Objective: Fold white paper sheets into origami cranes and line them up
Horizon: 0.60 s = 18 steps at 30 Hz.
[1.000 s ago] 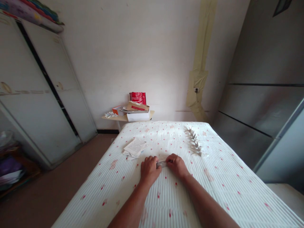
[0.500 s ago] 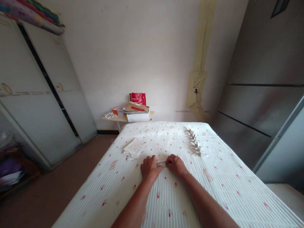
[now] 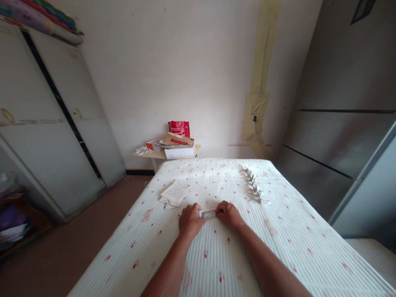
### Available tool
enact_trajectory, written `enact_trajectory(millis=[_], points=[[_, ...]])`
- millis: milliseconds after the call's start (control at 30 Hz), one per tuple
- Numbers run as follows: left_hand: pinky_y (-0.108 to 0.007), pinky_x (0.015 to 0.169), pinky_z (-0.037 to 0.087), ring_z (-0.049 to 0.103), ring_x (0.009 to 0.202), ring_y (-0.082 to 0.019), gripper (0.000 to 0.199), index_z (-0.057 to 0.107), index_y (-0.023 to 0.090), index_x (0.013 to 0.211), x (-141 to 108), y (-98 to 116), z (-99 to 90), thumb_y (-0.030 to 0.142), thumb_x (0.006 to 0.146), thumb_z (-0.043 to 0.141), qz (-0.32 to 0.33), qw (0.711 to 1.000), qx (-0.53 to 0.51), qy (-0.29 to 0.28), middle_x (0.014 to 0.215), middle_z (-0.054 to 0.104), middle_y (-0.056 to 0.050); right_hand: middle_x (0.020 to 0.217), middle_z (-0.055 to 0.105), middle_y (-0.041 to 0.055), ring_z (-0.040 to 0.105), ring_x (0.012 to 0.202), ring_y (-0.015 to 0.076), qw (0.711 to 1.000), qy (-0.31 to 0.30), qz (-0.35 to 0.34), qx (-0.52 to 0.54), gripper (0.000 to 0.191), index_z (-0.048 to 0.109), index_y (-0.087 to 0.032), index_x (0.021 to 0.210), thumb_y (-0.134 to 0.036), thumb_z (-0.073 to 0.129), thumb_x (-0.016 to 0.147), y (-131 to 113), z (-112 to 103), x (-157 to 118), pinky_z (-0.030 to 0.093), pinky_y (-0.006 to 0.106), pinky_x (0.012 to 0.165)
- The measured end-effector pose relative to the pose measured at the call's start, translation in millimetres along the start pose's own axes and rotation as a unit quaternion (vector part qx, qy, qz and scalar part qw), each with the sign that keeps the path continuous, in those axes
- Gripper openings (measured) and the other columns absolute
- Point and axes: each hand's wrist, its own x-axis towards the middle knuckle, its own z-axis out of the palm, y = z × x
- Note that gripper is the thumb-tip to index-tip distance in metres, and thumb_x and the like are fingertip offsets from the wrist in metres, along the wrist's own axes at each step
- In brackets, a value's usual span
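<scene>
no legible text, blurred print on red bag [image 3: 178,128], cardboard [image 3: 178,139], paper sheets [image 3: 175,192]

This looks like a room in a home, probably a bedroom. Beneath the left hand [image 3: 191,218] and right hand [image 3: 229,215] spreads a quilted cover [image 3: 216,251] with red dots, over what seems a bed (its base is hidden). Left of the hands stand pale cupboards [image 3: 43,152] with colourful rolls [image 3: 40,20] on top. To their right rises a tall grey unit [image 3: 328,140], perhaps a fridge. Beyond them, a small table [image 3: 159,155] holding a red bag [image 3: 179,128] and boxes [image 3: 180,152] meets a plain wall [image 3: 173,70] with a taped-round socket [image 3: 254,118].
</scene>
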Motion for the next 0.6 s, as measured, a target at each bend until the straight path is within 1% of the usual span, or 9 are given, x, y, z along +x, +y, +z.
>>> enact_trajectory(millis=[200,367,467,533,600], points=[[-0.03,0.076,0.038,0.053,0.094,-0.021,0.029,0.053,0.026,0.098,-0.6,-2.9,-1.0,0.025,0.068,0.053,-0.006,1.0,-0.01,-0.001,0.098,0.057,-0.002,0.082,0.064,0.0008,0.059,0.077,0.0127,1.0,-0.005,0.001,0.0,0.021,0.068,-0.02,0.07,-0.007,0.052,0.066,0.2,0.3,0.2,0.041,0.019,0.07],[-0.028,0.078,0.037,0.053,0.092,-0.019,0.03,0.053,0.027,0.096,0.0,-10.5,3.8,0.019,0.067,0.052,0.001,1.0,-0.025,0.013,0.096,0.058,-0.001,0.083,0.064,0.001,0.059,0.077,0.0125,1.0,-0.001,0.004,-0.003,0.021,0.068,-0.02,0.071,-0.008,0.052,0.067,0.3,0.4,-0.2,0.041,0.019,0.069],[-0.026,0.077,0.037,0.053,0.091,-0.017,0.031,0.054,0.027,0.095,-0.3,-14.1,3.9,0.016,0.066,0.052,-0.002,0.999,-0.039,0.012,0.094,0.059,0.0,0.083,0.064,0.0005,0.059,0.077,0.0124,1.0,0.0,0.009,-0.008,0.021,0.067,-0.02,0.071,-0.008,0.052,0.066,0.0,0.6,0.2,0.04,0.019,0.068],[-0.025,0.077,0.037,0.053,0.091,-0.017,0.029,0.055,0.028,0.094,-1.4,-12.0,2.9,0.016,0.067,0.051,-0.016,0.998,-0.055,0.014,0.094,0.059,0.0,0.083,0.064,0.0006,0.058,0.077,0.0124,1.0,0.002,0.015,-0.013,0.02,0.067,-0.02,0.071,-0.008,0.052,0.066,-1.4,1.4,0.4,0.04,0.019,0.068],[-0.026,0.078,0.037,0.052,0.093,-0.017,0.025,0.055,0.027,0.095,-3.3,-5.3,2.2,0.02,0.071,0.049,-0.032,0.997,-0.066,0.034,0.098,0.059,0.0,0.082,0.064,0.0016,0.058,0.075,0.0128,0.999,0.008,0.023,-0.021,0.018,0.066,-0.019,0.071,-0.01,0.052,0.068,-4.2,3.0,0.2,0.039,0.02,0.067]])
